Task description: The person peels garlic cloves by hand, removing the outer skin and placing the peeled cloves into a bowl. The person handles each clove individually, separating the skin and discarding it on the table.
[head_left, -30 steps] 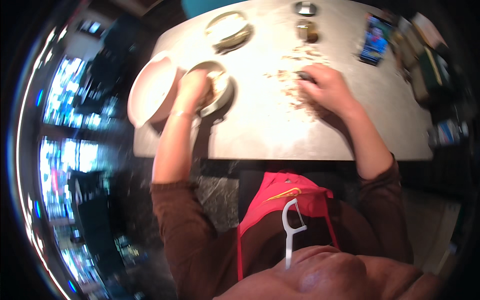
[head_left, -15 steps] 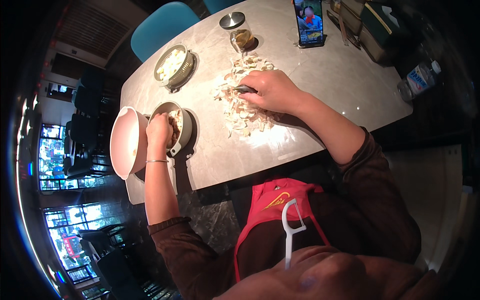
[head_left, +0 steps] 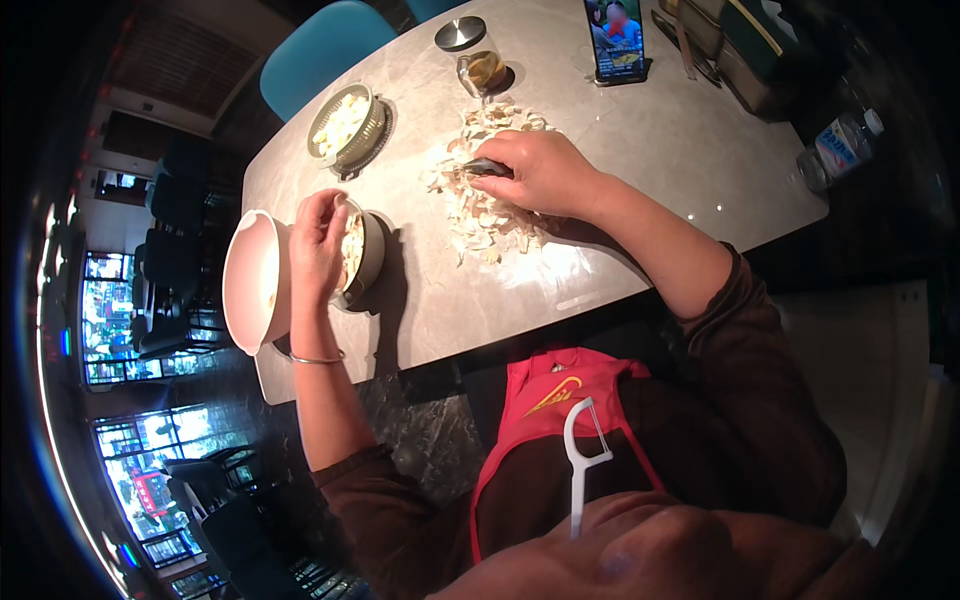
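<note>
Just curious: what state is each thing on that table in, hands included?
Left hand: over the grey bowl's left side, grasp unclear
Right hand: closed around a dark tool
Grey bowl: uncovered, holding food pieces
Pink bowl: uncovered, small speck inside
Basket: uncovered, holding pale chunks
Scraps: scattered loosely on the table
Jar: lidded, brownish inside
Phone: propped up, lit
Bottle: capped, fill unclear

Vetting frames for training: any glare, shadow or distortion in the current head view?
Head view: glare on the table near the pale scraps; dark shadow right of the grey bowl; very bright windows at left; fisheye bends the table's edges, with dark picture corners; right hand fairly sharp.
</note>
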